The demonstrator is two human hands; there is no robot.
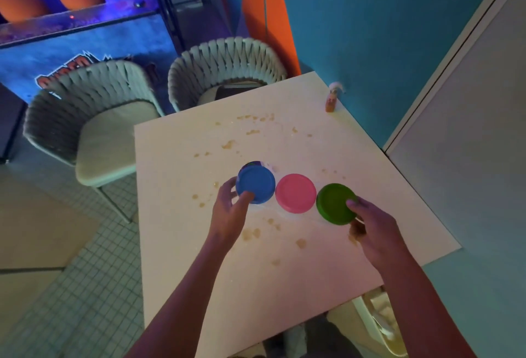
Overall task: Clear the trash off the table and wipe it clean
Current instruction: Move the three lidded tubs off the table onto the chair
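Two hands each pinch a plate: the left hand (227,209) grips the blue plate (255,184) with thumb on top, the right hand (370,227) grips the green plate (336,203) the same way. Between them the pink plate (295,193) lies flat on the white table (370,175), just beside both. Brownish stains (250,234) dot the tabletop; a small bottle (331,99) stands near its far corner

Two woven chairs (94,118) stand before an arcade machine (71,30)
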